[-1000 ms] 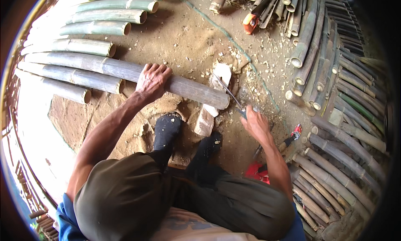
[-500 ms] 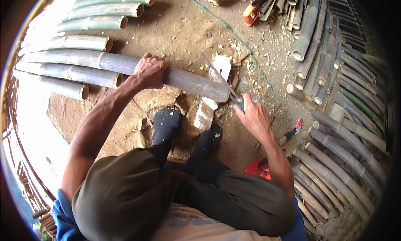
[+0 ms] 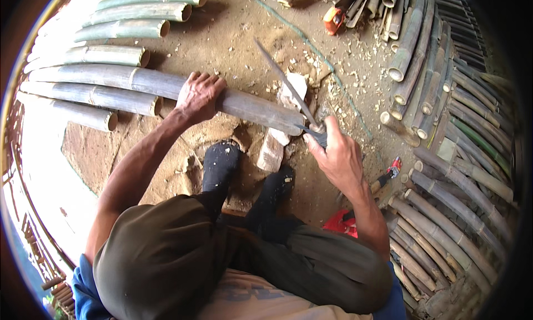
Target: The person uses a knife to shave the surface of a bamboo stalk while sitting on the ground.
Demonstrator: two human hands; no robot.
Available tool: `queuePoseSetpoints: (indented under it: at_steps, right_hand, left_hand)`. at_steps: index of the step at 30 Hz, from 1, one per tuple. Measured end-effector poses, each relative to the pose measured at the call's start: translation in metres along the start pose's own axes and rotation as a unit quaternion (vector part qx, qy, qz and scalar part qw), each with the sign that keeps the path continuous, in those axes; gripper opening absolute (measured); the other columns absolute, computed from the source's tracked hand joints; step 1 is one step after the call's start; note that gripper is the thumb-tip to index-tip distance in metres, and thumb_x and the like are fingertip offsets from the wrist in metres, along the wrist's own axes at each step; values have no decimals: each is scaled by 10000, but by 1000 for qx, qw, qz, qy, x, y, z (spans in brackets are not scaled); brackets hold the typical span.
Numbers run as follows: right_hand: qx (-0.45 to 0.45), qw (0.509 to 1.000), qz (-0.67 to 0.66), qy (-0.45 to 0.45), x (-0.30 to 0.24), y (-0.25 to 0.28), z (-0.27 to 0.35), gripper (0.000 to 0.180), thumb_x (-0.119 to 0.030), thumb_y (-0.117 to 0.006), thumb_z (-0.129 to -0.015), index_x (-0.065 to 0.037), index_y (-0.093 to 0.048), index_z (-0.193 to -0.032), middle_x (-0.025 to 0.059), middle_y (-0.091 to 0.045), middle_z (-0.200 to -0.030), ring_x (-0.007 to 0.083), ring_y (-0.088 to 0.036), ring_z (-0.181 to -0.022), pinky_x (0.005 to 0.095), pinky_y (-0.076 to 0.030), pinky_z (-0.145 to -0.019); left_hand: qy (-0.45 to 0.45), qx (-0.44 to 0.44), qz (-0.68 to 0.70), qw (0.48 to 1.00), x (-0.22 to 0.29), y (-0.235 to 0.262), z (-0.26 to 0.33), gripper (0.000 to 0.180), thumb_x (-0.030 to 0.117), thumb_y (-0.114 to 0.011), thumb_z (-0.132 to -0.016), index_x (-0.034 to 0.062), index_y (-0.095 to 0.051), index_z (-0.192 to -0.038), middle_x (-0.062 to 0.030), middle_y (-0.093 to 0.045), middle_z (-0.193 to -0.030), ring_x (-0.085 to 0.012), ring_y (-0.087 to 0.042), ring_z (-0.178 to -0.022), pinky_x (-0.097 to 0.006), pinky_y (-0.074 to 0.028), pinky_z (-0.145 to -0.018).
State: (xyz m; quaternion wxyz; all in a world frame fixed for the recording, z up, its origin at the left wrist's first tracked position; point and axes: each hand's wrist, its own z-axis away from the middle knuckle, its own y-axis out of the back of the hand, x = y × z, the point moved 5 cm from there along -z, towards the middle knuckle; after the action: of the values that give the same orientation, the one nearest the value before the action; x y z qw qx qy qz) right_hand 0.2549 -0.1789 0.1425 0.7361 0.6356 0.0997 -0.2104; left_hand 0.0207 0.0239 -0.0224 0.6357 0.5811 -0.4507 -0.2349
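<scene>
Head view, looking down: a brown dirt floor [image 3: 239, 37] spreads under a seated person, whose dark trousers [image 3: 161, 253] fill the lower middle. Stacked bamboo [image 3: 444, 220] crowds the right side, and cut green poles [image 3: 125, 29] lie in a row at upper left. One thick grey bamboo pole [image 3: 250, 110] reaches from the left side to the centre, beyond the person's feet; its long axis slopes gently down to the right, and its near end points right and slightly toward the person, above a pale wooden block [image 3: 272, 150]. The right hand [image 3: 340, 159] is wrapped around the dark handle of a long, narrow knife [image 3: 280, 77]. The knife's tip points up and left, away from the person, its blade slanting across the pole's end; whether they touch, I cannot tell. The left hand [image 3: 200, 98] clamps the pole from above, fingers together and curled over it. Small pale shavings [image 3: 347, 114] litter the ground.
</scene>
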Motion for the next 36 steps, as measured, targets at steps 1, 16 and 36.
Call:
queuePoseSetpoints:
  at_steps: [1, 16, 36]
  right_hand:
    - [42, 998, -19, 36, -2, 1, 4, 323, -222, -687, -1010, 33, -511, -1100, 204, -693, -729, 275, -695, -555, 391, -532, -444]
    - [81, 992, -72, 57, 12, 1, 24, 316, -226, -717, -1004, -4, -508, -1087, 230, -699, -764, 351, -741, -631, 428, -572, -528]
    - [-80, 991, 84, -67, 77, -50, 12, 283, -223, -664, -1036, 8, -503, -1065, 209, -731, -729, 321, -732, -581, 436, -560, -464]
  left_hand:
    - [-3, 7, 3, 1000, 2, -2, 2, 275, 144, -763, -808, 76, -598, -1017, -125, -671, -978, -322, -663, -983, -479, -474, -953]
    - [-19, 95, -46, 994, 12, -3, 17, 328, 200, -744, -844, 74, -624, -1121, -122, -661, -1049, -311, -644, -1035, -464, -472, -956]
    - [12, -82, 5, 997, 8, -8, -8, 355, 107, -811, -730, 83, -669, -1055, -105, -725, -1046, -249, -695, -1004, -444, -501, -975]
